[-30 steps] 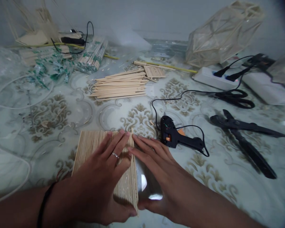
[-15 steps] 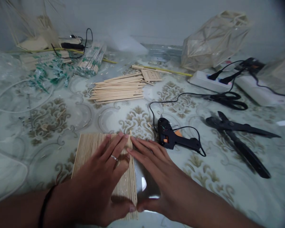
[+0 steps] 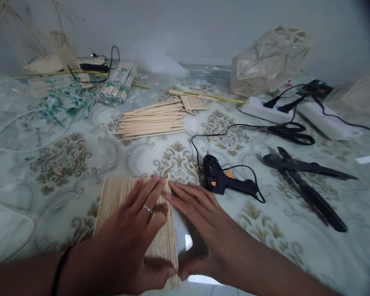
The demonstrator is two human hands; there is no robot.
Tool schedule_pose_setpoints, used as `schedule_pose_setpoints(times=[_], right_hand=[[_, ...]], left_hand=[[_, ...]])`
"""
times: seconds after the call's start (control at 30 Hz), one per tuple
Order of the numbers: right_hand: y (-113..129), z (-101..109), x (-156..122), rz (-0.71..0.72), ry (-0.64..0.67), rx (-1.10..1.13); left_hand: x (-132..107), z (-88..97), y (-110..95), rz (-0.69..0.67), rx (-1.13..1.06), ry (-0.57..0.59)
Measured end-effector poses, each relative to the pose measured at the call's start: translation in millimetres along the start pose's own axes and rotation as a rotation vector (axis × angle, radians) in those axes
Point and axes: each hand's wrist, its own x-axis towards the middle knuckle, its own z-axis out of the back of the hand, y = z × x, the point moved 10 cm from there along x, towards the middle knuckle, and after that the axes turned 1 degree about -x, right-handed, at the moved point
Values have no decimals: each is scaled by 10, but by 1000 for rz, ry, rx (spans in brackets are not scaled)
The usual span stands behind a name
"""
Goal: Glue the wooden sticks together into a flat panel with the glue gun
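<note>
A flat panel of thin wooden sticks [image 3: 112,195] laid side by side rests on the table in front of me. My left hand [image 3: 135,234], with a ring on one finger, lies spread on top of the panel, its thumb near the lower right edge. My right hand [image 3: 203,226] is also open, with fingertips and thumb against the panel's right edge. The palm arches over the tabletop. Just beyond the right hand lies a black glue gun [image 3: 225,179] with its cord looped around it. Parts of the panel are hidden under the left hand.
Loose sticks [image 3: 154,119] lie in a pile farther back, beside a small stick panel [image 3: 193,102]. On the right are black cutters [image 3: 305,179], scissors [image 3: 291,132] and a white power strip [image 3: 265,109]. Stick frameworks [image 3: 269,61] and packaged sticks [image 3: 119,82] stand or lie behind.
Both hands keep nearly the same pose on the panel. The whole view has shifted slightly, so the things at the back appear a little lower and farther left.
</note>
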Motion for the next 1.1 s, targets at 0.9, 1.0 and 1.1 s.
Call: schedule_pose_setpoints(times=[0.9,1.0,1.1], right_hand=[[-186,65,35,-33,-38,59],[-191,68,30,-41,-39,57],[-202,72,24,-51,-43,66]], left_hand=[[6,37,43,-24,44,-38],[8,6,39,-39,65,-38],[15,5,31,-43,72,-37]])
